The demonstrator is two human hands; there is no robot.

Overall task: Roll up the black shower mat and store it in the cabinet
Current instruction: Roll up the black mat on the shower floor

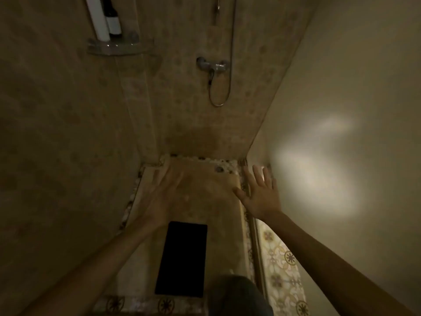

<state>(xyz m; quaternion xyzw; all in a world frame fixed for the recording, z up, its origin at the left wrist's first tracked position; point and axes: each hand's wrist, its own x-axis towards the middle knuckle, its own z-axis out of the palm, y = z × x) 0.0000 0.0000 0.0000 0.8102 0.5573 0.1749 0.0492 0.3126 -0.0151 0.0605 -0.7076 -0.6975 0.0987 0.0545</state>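
The black shower mat [182,258] lies flat and unrolled on the brown shower floor, low in the middle of the head view. My left hand [166,197] hovers above the mat's far end, blurred, fingers spread, holding nothing. My right hand [259,192] is stretched out to the right of the mat, over the shower's right edge, fingers apart and empty. Neither hand touches the mat. No cabinet shows in this view.
A shower mixer tap [213,65] with a looped hose is on the far wall. A corner shelf [111,45] with bottles hangs at the upper left. A pebble border and floor drain [219,169] run along the back. Patterned tiles [282,265] lie right of the threshold.
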